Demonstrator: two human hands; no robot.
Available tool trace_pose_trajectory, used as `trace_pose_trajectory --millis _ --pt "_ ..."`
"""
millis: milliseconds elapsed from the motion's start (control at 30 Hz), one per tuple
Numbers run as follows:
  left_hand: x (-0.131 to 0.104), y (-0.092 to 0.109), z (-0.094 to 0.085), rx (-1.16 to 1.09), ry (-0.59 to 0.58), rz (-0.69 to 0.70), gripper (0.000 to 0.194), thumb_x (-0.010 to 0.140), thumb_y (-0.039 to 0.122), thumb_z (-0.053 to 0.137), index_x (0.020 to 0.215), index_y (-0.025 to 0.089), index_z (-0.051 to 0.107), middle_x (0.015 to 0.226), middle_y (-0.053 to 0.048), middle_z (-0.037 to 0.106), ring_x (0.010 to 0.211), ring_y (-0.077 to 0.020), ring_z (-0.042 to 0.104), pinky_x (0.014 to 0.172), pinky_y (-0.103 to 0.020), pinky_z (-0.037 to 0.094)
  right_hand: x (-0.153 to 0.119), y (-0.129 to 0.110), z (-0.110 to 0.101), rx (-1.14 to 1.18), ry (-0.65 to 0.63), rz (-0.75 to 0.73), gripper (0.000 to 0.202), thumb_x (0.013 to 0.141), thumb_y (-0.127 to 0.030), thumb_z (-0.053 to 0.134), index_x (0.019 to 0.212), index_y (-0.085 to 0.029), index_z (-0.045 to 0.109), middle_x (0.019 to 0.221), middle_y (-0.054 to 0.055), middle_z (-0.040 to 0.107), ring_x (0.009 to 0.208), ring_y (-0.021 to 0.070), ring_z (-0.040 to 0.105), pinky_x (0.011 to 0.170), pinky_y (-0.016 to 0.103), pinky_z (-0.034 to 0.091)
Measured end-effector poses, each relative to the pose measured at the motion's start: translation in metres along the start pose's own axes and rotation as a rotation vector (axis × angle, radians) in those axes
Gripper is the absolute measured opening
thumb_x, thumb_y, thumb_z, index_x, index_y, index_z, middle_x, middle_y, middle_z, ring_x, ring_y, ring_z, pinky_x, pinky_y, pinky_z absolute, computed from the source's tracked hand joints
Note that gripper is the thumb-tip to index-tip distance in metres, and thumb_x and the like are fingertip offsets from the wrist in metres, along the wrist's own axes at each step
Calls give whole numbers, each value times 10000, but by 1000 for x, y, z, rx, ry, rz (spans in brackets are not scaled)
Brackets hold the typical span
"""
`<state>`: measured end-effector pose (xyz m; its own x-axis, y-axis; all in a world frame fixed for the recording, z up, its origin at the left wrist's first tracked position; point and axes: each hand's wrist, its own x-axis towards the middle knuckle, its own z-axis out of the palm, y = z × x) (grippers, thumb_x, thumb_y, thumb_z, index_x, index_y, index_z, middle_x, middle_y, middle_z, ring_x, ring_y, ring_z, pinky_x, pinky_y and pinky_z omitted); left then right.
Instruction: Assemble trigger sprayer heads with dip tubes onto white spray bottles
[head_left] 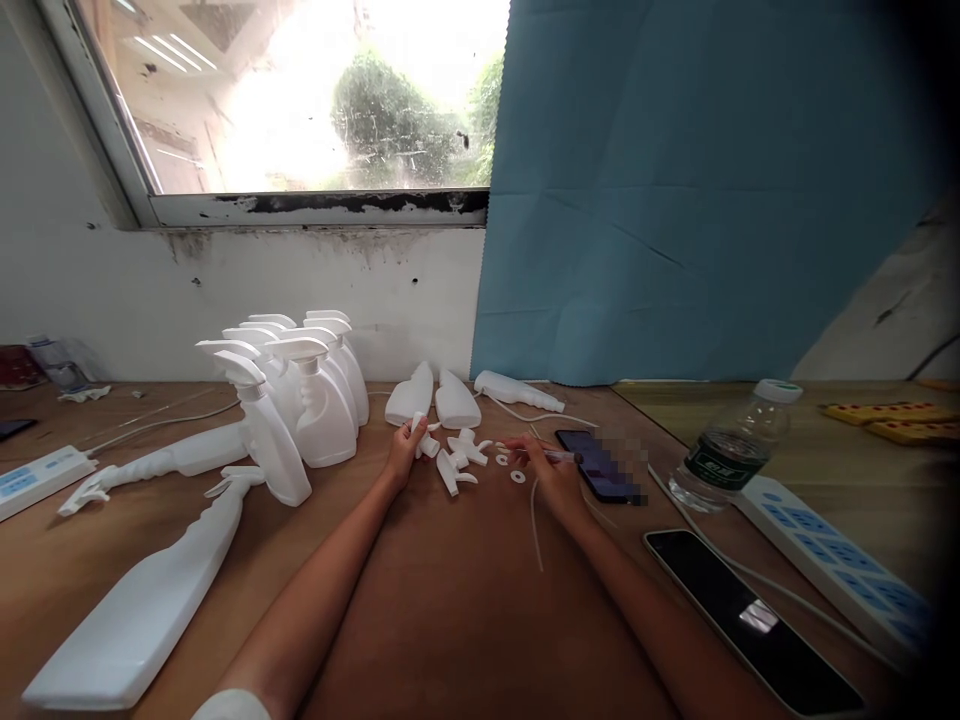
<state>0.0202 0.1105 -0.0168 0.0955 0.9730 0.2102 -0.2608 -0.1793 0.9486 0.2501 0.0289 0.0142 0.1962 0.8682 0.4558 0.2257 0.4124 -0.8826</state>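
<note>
My left hand (405, 455) is closed around a white spray trigger head (425, 440). Just right of it, several more trigger heads (455, 470) lie in a loose group on the brown table (450, 620). My right hand (541, 465) pinches a slim, pen-like tool (562, 456), its tip pointing left; its exact kind is unclear. Close to that tip are small white ring washers (517, 477), flat on the table. A thin white tube (535, 530) lies below the right hand. White bottles without heads (457, 402) lie behind the hands.
Several assembled spray bottles (322, 420) stand at left; another (142, 600) lies in front of them. On the right are a phone (600, 465), a second phone (750, 620), a water bottle (731, 450) and a power strip (832, 560) with its cable. A wall and window close off the back.
</note>
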Motion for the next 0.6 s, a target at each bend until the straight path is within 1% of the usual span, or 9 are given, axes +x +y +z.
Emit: trace_pose_trajectory --millis 100,167,233,333,400,467,600 --pt "2 -3 -2 52 63 31 477 703 614 679 722 157 543 623 18 550 546 -92 457 529 -207 362 5 6 -3 127 39 70 438 839 -563 578 718 -172 732 822 114 748 579 188 633 505 302 480" --pt "3 -5 -4 74 80 52 426 706 560 692 725 157 555 636 25 534 589 -98 456 573 -203 365 7 10 -5 170 58 111 448 827 -570 584 701 -165 726 798 127 746 557 194 628 475 304 459" --pt "4 -7 -5 94 87 67 356 712 492 694 750 156 580 664 22 539 631 -110 465 612 -206 373 8 12 -8 172 69 137 493 829 -594 560 657 -158 713 715 129 732 513 188 608 453 300 439" --pt "4 -7 -5 137 99 77 243 727 379 660 808 154 616 707 10 567 678 -130 487 649 -216 385 7 14 -11 107 60 184 559 819 -626 544 533 -161 660 556 115 679 427 164 550 419 283 403" --pt "3 -6 -4 177 113 80 182 740 317 623 821 154 620 719 5 580 693 -141 502 662 -223 392 6 15 -12 48 25 204 581 805 -639 545 473 -168 620 493 104 647 393 151 522 404 271 385" --pt "2 -4 -4 226 134 83 140 745 268 604 828 156 611 737 1 595 714 -150 523 687 -229 403 5 15 -12 -6 -30 205 602 809 -645 523 452 -168 602 467 96 630 374 143 508 402 261 381" --pt "-2 -3 -4 353 187 87 138 753 197 599 884 153 599 856 -32 645 811 -170 576 769 -241 421 4 17 -13 -173 -166 161 613 850 -604 469 463 -149 606 469 95 630 366 133 508 419 245 393"
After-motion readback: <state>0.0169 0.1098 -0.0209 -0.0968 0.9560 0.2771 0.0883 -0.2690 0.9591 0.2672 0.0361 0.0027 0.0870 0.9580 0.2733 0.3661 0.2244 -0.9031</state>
